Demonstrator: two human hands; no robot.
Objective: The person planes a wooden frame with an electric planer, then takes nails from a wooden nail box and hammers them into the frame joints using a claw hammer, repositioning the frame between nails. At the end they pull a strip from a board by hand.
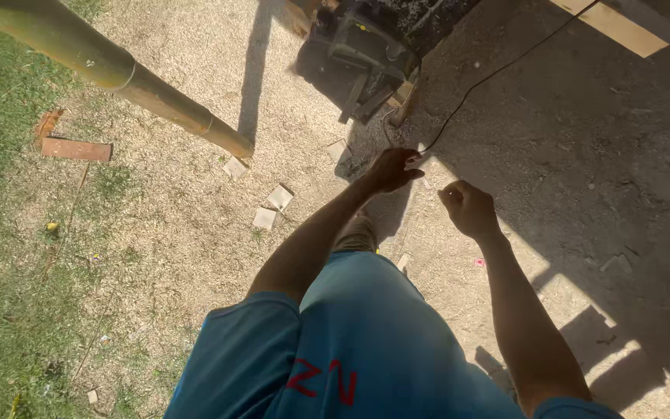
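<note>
cable [505,68] thin, black, slack

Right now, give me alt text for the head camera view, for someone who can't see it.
Seen from above, a person in a blue shirt holds the left hand and right hand out over sawdust-strewn ground, near a thin black cable. A bamboo pole crosses upper left, with a dark machine beyond.

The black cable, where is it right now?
In the head view, the black cable runs from upper right across the shaded ground down to the left hand, beside the dark machine.
</note>
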